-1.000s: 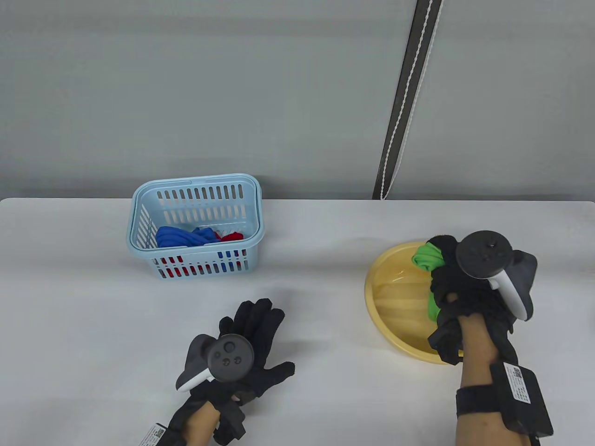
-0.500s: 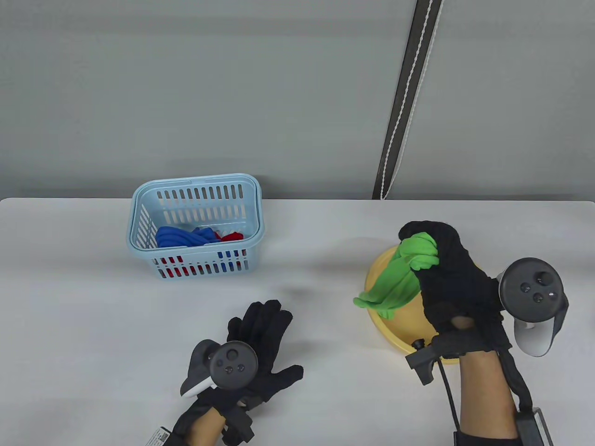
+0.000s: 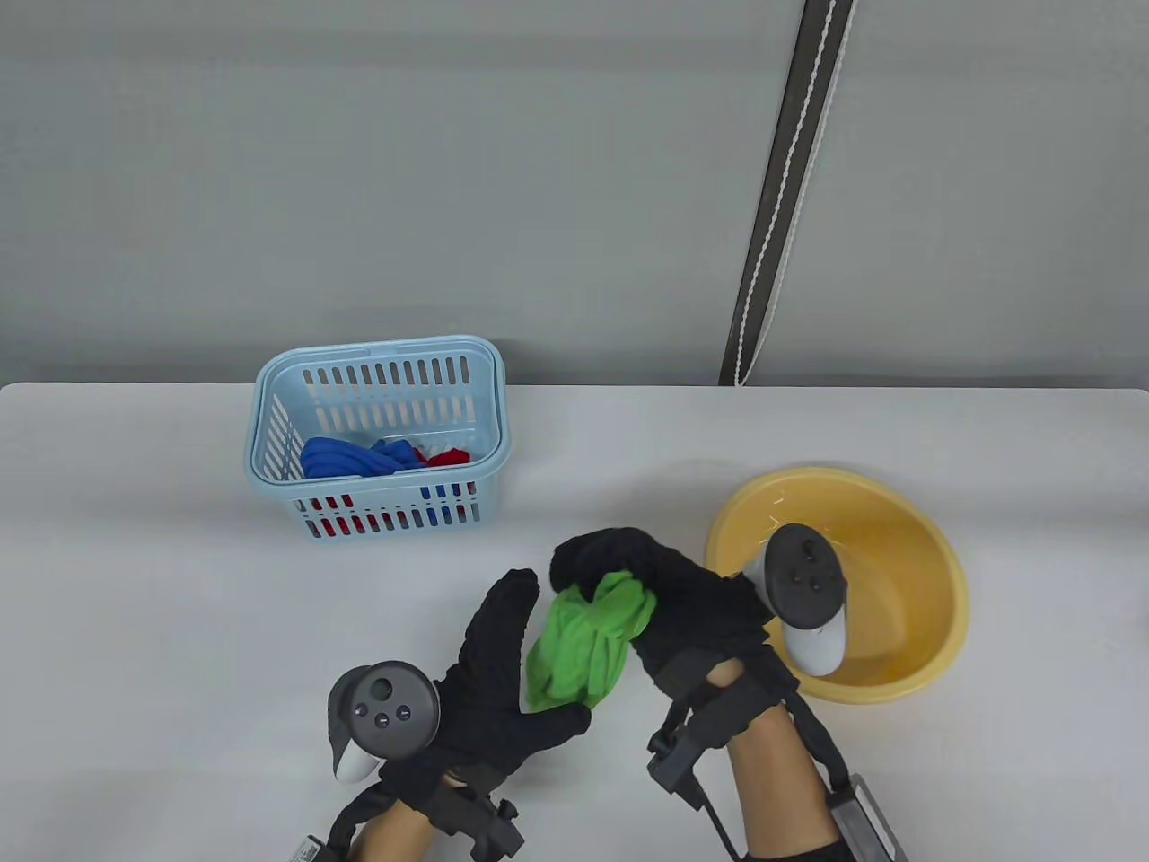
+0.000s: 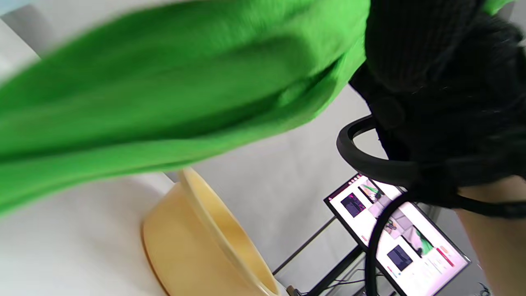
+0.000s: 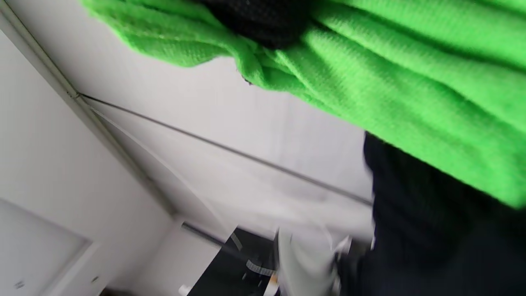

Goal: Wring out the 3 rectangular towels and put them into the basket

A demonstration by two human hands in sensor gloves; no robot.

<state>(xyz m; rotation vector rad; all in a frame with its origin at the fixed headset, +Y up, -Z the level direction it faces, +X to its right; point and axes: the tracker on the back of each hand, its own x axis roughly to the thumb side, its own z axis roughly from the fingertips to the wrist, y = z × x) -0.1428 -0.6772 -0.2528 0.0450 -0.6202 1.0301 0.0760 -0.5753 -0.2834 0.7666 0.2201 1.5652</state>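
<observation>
My right hand [image 3: 628, 566] grips the upper end of a bunched green towel [image 3: 588, 646] above the table's front middle, left of the yellow basin [image 3: 942, 575]. The left hand [image 3: 503, 655] stands beside the towel with fingers straight and thumb spread, its palm against the towel's lower end. The left wrist view is mostly filled by the green towel [image 4: 164, 90], with the right hand [image 4: 431, 82] on it and the basin [image 4: 197, 238] below. In the right wrist view the green towel [image 5: 411, 82] hangs from a gloved finger [image 5: 263, 20]. The light blue basket [image 3: 269, 422] holds a blue towel [image 3: 346, 458] and a red towel [image 3: 449, 458].
The basket stands at the back left of the white table [image 3: 135, 584], the basin at the right. A dark pole with a white cord [image 3: 781, 197] rises behind the table. A monitor [image 4: 394, 242] shows off the table in the left wrist view.
The right hand lifted the green towel out of the basin and carried it left to the front middle. The left hand turned and moved right until it met the towel.
</observation>
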